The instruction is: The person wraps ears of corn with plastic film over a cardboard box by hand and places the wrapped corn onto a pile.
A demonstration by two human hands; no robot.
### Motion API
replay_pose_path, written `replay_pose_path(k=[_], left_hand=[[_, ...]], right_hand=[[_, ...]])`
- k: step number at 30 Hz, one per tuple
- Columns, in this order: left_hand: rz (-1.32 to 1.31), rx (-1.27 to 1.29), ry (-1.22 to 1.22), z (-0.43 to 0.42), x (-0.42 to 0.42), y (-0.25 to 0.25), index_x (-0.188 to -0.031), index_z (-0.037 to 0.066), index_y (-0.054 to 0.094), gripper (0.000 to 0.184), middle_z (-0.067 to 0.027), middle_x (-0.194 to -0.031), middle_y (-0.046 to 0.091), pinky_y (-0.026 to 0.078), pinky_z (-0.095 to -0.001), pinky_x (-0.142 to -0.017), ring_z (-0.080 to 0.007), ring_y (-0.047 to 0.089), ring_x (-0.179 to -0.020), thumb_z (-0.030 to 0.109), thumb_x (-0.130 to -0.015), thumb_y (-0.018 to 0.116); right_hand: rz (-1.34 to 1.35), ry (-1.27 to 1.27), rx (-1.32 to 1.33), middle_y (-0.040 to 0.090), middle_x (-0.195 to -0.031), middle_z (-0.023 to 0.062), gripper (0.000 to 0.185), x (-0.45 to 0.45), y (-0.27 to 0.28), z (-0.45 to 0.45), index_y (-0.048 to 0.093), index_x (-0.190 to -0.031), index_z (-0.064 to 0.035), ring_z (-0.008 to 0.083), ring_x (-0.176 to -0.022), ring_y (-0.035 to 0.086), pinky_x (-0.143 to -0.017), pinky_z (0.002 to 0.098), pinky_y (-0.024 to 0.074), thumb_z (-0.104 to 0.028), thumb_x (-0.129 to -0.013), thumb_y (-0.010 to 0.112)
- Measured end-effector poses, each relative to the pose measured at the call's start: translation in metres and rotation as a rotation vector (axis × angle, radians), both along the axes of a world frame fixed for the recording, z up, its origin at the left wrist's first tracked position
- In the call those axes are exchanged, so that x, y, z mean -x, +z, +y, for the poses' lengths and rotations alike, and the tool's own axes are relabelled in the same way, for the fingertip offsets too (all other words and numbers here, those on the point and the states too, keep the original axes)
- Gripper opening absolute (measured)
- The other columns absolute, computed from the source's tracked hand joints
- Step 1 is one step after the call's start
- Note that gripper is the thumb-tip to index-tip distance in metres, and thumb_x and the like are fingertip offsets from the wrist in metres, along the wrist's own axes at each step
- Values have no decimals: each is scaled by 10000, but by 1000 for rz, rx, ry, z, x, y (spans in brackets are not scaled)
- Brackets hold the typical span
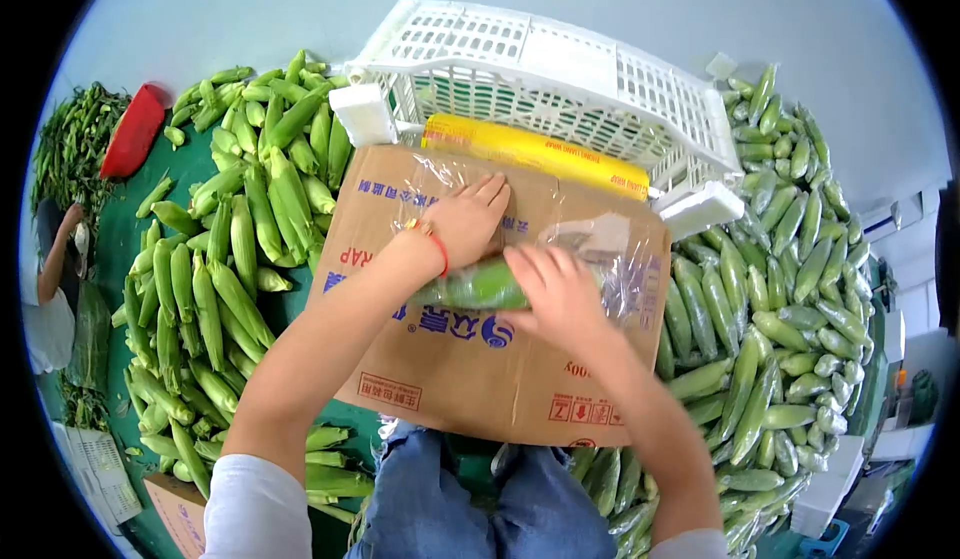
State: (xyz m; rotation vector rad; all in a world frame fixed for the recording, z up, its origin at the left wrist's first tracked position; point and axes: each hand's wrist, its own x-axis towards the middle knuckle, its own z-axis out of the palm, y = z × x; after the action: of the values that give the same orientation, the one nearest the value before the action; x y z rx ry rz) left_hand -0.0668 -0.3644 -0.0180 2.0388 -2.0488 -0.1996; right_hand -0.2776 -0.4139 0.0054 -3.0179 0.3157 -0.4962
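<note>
Green ear of corn in its husk, with clear film about it (pixel 468 286): located at the centre of the frame, above a brown cardboard panel. Nearest to me, at the bottom centre, are my legs in blue denim jeans (pixel 425 499). The brown cardboard panel with blue and red print (pixel 450 404) extends upward from them. My right hand (pixel 555 287) is curled over the right end of the ear and holds it; slight blur hides the exact finger contact. My left hand (pixel 470 216), with a red cord at the wrist (pixel 437 247), lies just beyond the ear, palm down, fingers extended, gripping nothing that I can see. Loose clear film (pixel 622 274) lies to the right. Unwrapped green corn ears (pixel 245 229) are heaped on the left; film-wrapped ears (pixel 790 284) are heaped on the right. Beyond the cardboard's upper edge, a long yellow carton with red lettering (pixel 540 151) rests before a white perforated plastic crate (pixel 570 51). At the upper left is a red plastic basin (pixel 133 132); at the left edge, another person's bare forearm (pixel 55 259).
</note>
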Motion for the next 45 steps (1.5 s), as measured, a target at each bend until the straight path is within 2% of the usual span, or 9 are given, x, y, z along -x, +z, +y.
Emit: replay_pose_path(k=[12, 17, 22, 24, 26, 31, 35, 40, 45], left_hand=[[77, -198, -2, -2, 7, 15, -1386, -36, 409, 718, -205, -1477, 378, 375, -379, -1095, -359, 404, -1336, 290, -814, 697], [426, 527, -5, 69, 66, 45, -1279, 54, 567, 499, -180, -1339, 536, 390, -469, -1069, -373, 482, -1273, 214, -823, 691], [636, 641, 75, 75, 107, 33, -1355, 163, 520, 559, -186, -1374, 516, 350, -517, -1082, -353, 480, -1290, 169, -812, 648], [1350, 688, 75, 67, 101, 35, -1397, 197, 466, 574, -203, -1328, 536, 434, -483, -994, -336, 550, -1190, 135, -842, 601], [2452, 475, -232, 62, 106, 50, -1438, 224, 402, 607, -205, -1231, 588, 526, -431, -866, -307, 635, -1035, 98, -863, 552], [1894, 413, 641, 77, 94, 42, -1058, 99, 469, 183, -63, -787, 505, 531, -340, -625, -200, 587, -688, 270, -1040, 405], [1694, 568, 772, 137, 108, 13, -1108, 107, 470, 293, -58, -861, 518, 524, -358, -779, -208, 592, -797, 383, -1041, 395], [1627, 411, 898, 174, 117, 7, -933, 24, 557, 336, -65, -776, 575, 523, -285, -634, -142, 596, -691, 315, -1040, 427], [1672, -749, 748, 195, 135, 16, -1069, -37, 559, 585, -166, -587, 601, 396, -303, -277, -224, 531, -337, 526, -976, 430]], right_hand=[[759, 270, -470, 653, -963, 123, 676, 97, 50, 62, 570, -1194, -116, 297, -872, 663, -678, 446, 537, -571, -713, 704], [161, -210, -1105, 635, -1119, 203, 698, 158, 5, 76, 456, -1354, -42, 333, -907, 688, -749, 463, 561, -524, -870, 600], [123, -382, -2671, 622, -938, 222, 705, 104, 34, 78, 322, -1430, -28, 290, -647, 643, -550, 354, 551, -572, -980, 336], [-144, 442, -3236, 583, -839, 195, 811, 87, 18, 90, 264, -1472, -50, 257, -564, 589, -450, 309, 497, -669, -948, 271], [-194, 983, -3204, 554, -797, 176, 847, 59, -4, 110, 229, -1493, -72, 233, -534, 555, -409, 299, 457, -703, -930, 269], [-39, 76, -2792, 593, -881, 159, 818, 88, 20, 98, 336, -1454, -88, 241, -682, 622, -479, 327, 504, -635, -879, 532], [50, -230, -898, 634, -1078, 141, 616, 115, 43, 79, 504, -1319, -77, 297, -819, 649, -790, 409, 537, -327, -805, 735], [-392, -91, -806, 670, -1006, 128, 426, 132, 67, 46, 661, -1085, -70, 277, -832, 645, -841, 376, 518, -413, -835, 696], [-1022, 289, -1608, 658, -924, 148, 488, 116, 37, 50, 656, -973, -67, 295, -800, 653, -772, 475, 533, -544, -896, 588]])
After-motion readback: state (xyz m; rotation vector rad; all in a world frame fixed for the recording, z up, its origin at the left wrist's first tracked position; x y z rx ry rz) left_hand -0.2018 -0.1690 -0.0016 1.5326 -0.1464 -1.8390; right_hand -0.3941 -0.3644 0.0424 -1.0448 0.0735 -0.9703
